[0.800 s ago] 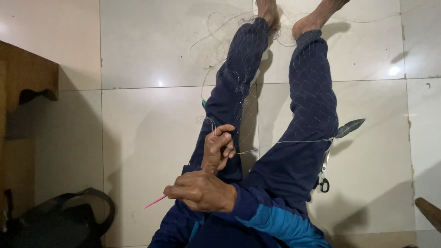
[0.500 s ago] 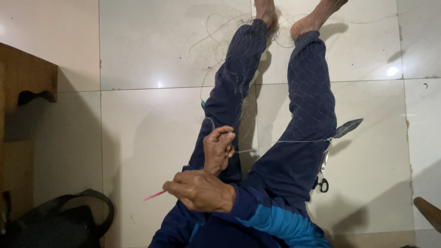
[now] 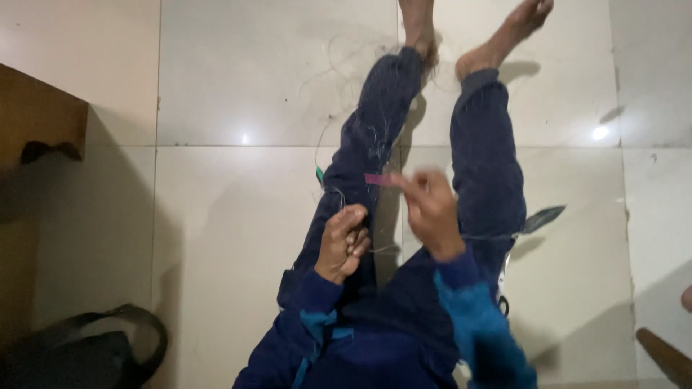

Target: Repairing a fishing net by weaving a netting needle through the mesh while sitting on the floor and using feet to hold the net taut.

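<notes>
I sit on a tiled floor with both legs [image 3: 486, 166] stretched out in dark blue trousers. Thin clear line or netting [image 3: 346, 57] lies over my legs and runs toward my bare feet. My left hand [image 3: 344, 241] rests on my left thigh, its fingers pinched on the thin line. My right hand [image 3: 431, 209] is raised between my knees and holds a slim pink needle-like tool [image 3: 378, 179] that points left. A taut strand runs from my hands to the right, toward a dark flat blade-shaped piece [image 3: 542, 218].
A black bag with a strap [image 3: 86, 353] lies at the lower left beside brown wooden furniture [image 3: 36, 115]. Scissor handles [image 3: 502, 306] peek out by my right thigh. A brown wooden piece [image 3: 667, 356] lies at the lower right. A small green bit [image 3: 319, 174] hangs by my left knee.
My right hand, which was low on the left with the pink tool pointing left, has swung up and to the right. My left hand stays pinched on the line.
</notes>
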